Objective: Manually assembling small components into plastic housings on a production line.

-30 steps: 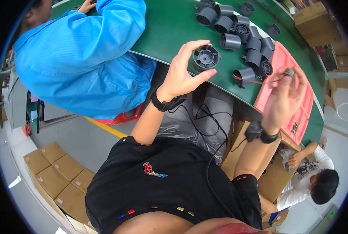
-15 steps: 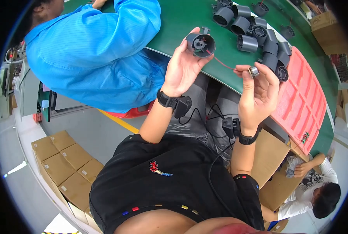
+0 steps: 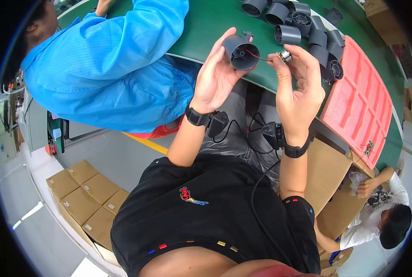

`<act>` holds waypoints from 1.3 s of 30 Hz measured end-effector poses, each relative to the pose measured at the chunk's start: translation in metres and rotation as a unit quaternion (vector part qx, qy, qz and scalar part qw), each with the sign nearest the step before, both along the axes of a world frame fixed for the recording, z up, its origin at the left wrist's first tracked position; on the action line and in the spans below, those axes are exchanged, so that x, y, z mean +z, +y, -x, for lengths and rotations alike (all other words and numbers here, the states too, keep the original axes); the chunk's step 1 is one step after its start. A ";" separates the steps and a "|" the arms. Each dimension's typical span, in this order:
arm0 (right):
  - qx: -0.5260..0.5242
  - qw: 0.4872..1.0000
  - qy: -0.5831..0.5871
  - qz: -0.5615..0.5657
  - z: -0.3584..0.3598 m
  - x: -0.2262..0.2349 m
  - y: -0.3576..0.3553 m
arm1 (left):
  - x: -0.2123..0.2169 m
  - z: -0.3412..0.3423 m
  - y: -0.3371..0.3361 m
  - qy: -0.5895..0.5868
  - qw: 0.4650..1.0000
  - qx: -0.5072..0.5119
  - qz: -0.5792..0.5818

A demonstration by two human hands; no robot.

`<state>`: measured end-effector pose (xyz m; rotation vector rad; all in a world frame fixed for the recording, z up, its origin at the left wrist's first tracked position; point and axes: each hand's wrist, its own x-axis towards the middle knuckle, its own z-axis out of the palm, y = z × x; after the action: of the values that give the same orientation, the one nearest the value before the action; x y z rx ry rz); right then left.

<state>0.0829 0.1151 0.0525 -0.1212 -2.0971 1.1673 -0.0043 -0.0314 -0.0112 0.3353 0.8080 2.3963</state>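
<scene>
My left hand (image 3: pixel 216 76) is closed round a dark grey cylindrical housing (image 3: pixel 233 47), its open end facing up and to the right. A hub and ribs show inside it. Between the thumb and fingers of my right hand (image 3: pixel 300 76) is a small silver motor (image 3: pixel 285 56). A thin red wire (image 3: pixel 258 57) runs from the motor into the housing. Both hands are raised near the edge of the green table, the motor a short way right of the housing's mouth.
Several more grey housings (image 3: pixel 317 38) lie in a cluster on the green table (image 3: pixel 206 27). A pink foam tray (image 3: pixel 360 99) with a small green part is at the right. A person in blue (image 3: pixel 109 69) sits close on the left; another person (image 3: pixel 376 212) is at lower right. Cardboard boxes (image 3: pixel 83 198) stand lower left.
My right hand has brought the motor left and up, closer to the housing. The housing has turned slightly in my left hand, and the wire now spans a shorter gap.
</scene>
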 end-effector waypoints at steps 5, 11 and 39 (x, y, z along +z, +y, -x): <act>0.004 1.000 -0.002 0.010 -0.004 -0.002 -0.003 | -0.004 -0.004 -0.005 -0.005 1.000 -0.007 -0.022; 0.038 0.982 0.014 0.183 -0.014 -0.003 -0.011 | -0.004 -0.008 -0.009 -0.026 0.999 0.008 -0.039; 0.025 0.921 0.052 0.386 -0.041 -0.010 0.023 | -0.017 -0.036 0.047 -0.033 0.997 0.026 -0.066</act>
<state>0.1241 0.1385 0.0426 -0.3599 -1.4452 1.9287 0.0321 0.0157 -0.0280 0.2898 0.6379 2.5028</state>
